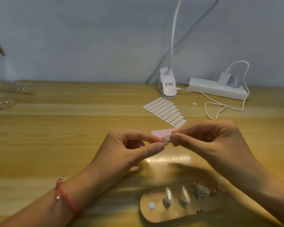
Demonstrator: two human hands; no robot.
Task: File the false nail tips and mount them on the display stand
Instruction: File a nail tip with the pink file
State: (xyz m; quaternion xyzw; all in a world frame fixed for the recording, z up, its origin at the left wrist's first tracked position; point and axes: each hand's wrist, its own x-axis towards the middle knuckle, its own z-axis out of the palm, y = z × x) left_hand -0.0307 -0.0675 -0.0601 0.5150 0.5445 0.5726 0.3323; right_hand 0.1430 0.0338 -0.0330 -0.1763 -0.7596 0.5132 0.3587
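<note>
One head cam only, wide-angle, faces fwd + down at table; left hand, right hand near, centre.

A pale blue-grey wall runs behind a light wooden table with long grain stripes. Toward the back right stands a white clip-on lamp — its thin gooseneck rises out of view — near a white power strip with a charger plugged in and a white cable looping over the wood. A bright glare patch shines on the tabletop.
</note>
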